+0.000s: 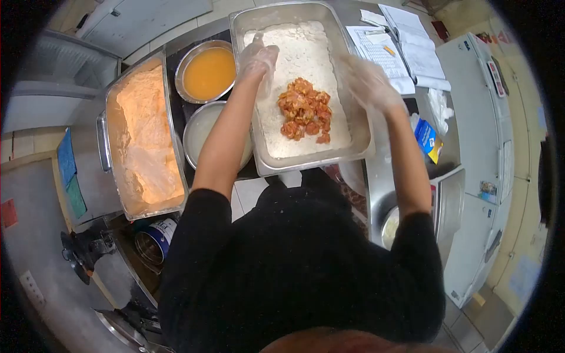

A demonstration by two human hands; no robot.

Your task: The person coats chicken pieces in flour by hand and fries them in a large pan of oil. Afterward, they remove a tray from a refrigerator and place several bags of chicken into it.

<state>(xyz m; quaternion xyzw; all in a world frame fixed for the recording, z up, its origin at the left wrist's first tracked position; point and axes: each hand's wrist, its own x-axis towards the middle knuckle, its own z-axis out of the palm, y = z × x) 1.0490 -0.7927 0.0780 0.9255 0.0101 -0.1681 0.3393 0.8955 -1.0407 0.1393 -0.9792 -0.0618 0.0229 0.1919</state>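
Note:
A deep steel tray (360, 132) holds a bed of white flour (300, 53). On the flour lies a heap of reddish-orange marinated meat pieces (305, 109). My left hand (260, 62), in a clear plastic glove, is over the tray's left side, its fingers apart and holding nothing I can see. Over the tray's right rim is my right hand (372, 85), also gloved; motion smears its fingers, so their grip does not show.
To the left stand a bowl of orange liquid (209, 73), a bowl of cloudy liquid (197, 132) and a pan of orange-coated contents (147, 129). Papers (382, 56), a blue-yellow packet (428, 141) and a white plastic bag (439, 106) lie to the right.

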